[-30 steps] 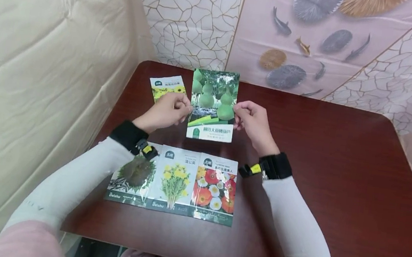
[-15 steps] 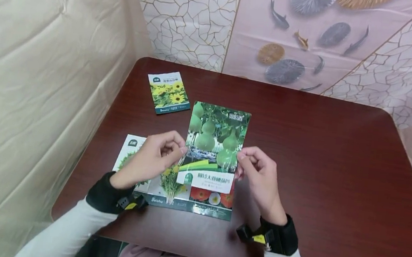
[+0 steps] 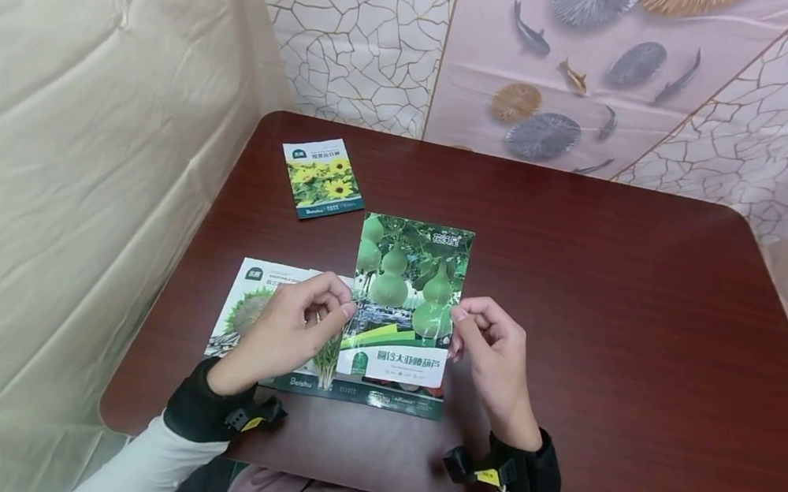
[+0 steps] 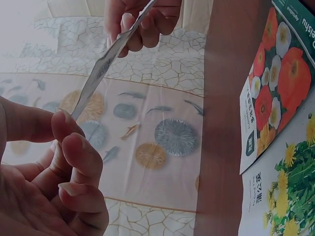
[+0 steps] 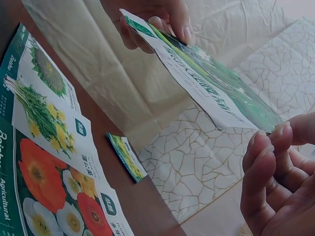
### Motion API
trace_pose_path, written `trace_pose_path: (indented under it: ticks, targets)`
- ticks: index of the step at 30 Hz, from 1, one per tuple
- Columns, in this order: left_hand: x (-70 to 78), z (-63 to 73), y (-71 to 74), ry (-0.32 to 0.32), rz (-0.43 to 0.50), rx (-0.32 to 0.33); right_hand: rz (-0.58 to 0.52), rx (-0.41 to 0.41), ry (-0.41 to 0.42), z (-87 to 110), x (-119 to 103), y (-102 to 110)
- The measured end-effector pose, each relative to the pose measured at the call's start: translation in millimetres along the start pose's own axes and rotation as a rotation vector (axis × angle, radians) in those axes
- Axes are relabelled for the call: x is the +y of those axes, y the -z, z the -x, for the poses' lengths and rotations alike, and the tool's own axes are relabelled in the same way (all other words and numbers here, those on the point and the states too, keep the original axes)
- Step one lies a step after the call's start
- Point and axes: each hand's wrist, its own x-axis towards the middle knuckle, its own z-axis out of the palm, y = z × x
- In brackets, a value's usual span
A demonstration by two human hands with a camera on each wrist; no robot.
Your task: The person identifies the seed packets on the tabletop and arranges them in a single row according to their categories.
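Observation:
Both hands hold one seed packet (image 3: 403, 294) printed with green gourds, raised above the table. My left hand (image 3: 293, 327) pinches its left edge between thumb and fingers, and my right hand (image 3: 490, 358) pinches the right edge. In the left wrist view the packet (image 4: 106, 61) shows almost edge-on between the two hands. Below it lie three packets side by side: a sunflower-head packet (image 3: 231, 313), a dandelion packet (image 5: 44, 115) and a poppy packet (image 4: 280, 73). In the head view the gourd packet covers most of the poppy one.
A seed packet with yellow flowers (image 3: 323, 180) lies at the back left of the dark red table (image 3: 607, 322). A cream cloth (image 3: 88, 169) hangs along the left side, and a patterned cloth wall (image 3: 356, 44) stands behind the table.
Both hands have brought the gourd packet from the back of the table toward the body, over the row of packets. The yellow-flower packet behind has come fully into sight.

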Motion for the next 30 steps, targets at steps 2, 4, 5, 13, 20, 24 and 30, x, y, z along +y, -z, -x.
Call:
trace_pose_path:
  ticks: [2, 4, 5, 13, 20, 24, 30]
  targets:
    - [0.1, 0.2, 0.2, 0.000, 0.001, 0.000, -0.002, 0.003, -0.003, 0.2, 1, 0]
    - [-0.7, 0.0, 0.6, -0.003, -0.002, -0.001, 0.006, -0.001, -0.006, 0.4, 1, 0]
    - [-0.7, -0.2, 0.9, -0.004, -0.002, -0.001, 0.011, -0.006, -0.007, 0.4, 1, 0]
    - [-0.3, -8.7, -10.4, -0.135, -0.197, 0.016, 0.071, 0.032, -0.023, 1.3, 5, 11]
    - [6.3, -33.0, -41.6, -0.258, -0.523, -0.112, 0.187, 0.078, -0.174, 7.0, 8, 44]
    - [6.2, -47.8, -58.4, -0.220, -0.581, -0.291, 0.322, 0.049, -0.278, 11.4, 14, 63]
    - [3.8, -68.8, -91.8, -0.182, -0.624, -0.510, 0.467, 0.016, -0.372, 23.8, 28, 92]
